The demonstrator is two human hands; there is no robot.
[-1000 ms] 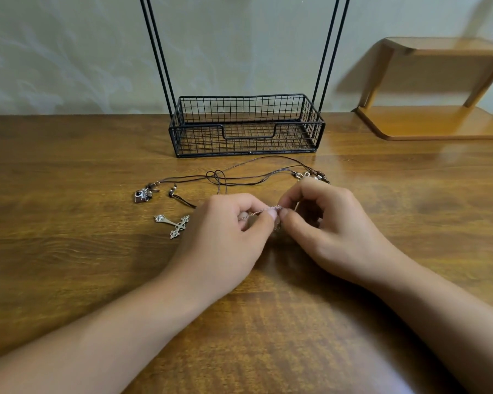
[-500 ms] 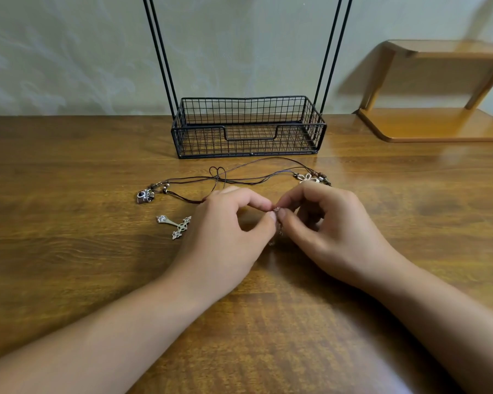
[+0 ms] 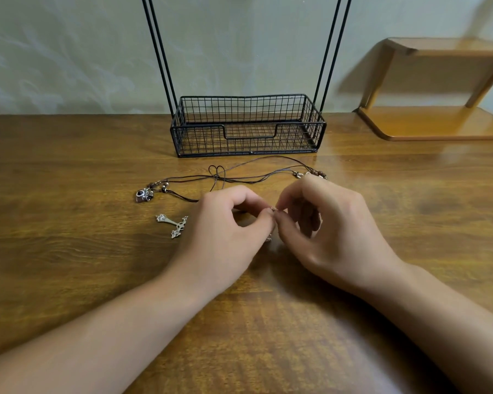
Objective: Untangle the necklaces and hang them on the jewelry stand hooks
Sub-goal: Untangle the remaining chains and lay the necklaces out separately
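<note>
At frame centre, left hand (image 3: 225, 237) and right hand (image 3: 328, 231) each pinch a small silver clasp (image 3: 273, 209). Behind lie dark brown cord necklaces (image 3: 248, 180), one silver cross pendant (image 3: 173, 224), one black wire jewelry stand (image 3: 246, 129), all on a brown wooden table (image 3: 69, 265) against a pale wall (image 3: 69, 52).

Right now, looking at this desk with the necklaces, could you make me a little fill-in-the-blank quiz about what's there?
1. Both hands, the left hand and the right hand, pinch a small metal piece ____ them.
2. The wire basket is coloured ____.
3. The cross pendant lies on the ____ side of the left hand.
4. The brown cords lie on the ____.

Missing: between; black; left; table
</note>
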